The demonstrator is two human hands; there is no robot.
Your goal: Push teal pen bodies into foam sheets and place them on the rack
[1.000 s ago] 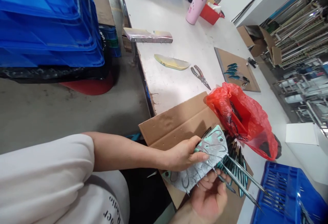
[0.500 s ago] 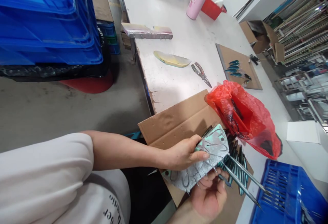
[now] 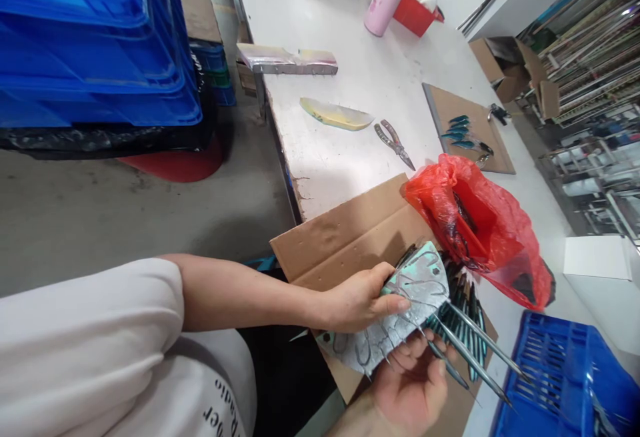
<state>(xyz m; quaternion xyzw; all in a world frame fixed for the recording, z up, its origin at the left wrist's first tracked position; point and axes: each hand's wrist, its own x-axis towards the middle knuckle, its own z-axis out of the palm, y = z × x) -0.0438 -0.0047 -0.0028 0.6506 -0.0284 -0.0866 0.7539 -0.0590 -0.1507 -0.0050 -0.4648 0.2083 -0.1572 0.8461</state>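
My left hand [image 3: 360,298] grips a curved, silver-and-mint painted plate [image 3: 373,343], its thumb on top. Bent wire hooks line the plate's face and lower edge, and two long metal rods [image 3: 480,357] stick out at its right end. Under the lower edge is my right hand [image 3: 413,377], palm up, fingers curled against a slender dark teal piece [image 3: 449,365]. The fingers partly cover that piece; whether it also hangs on a hook I cannot tell. Many similar teal pieces [image 3: 470,337] lie behind the plate on a cardboard sheet [image 3: 345,243].
A red plastic bag [image 3: 500,223] lies beside the cardboard, with a blue crate [image 3: 545,363] nearer. Pliers [image 3: 395,145], a curved yellowish plate [image 3: 335,115] and a board [image 3: 483,117] with teal pieces are on the white table [image 3: 340,177]. Blue bins [image 3: 90,50] stand at left.
The slender teal piece at my right fingers has shifted slightly down and right, and more of it shows. My left hand and the plate have barely moved.
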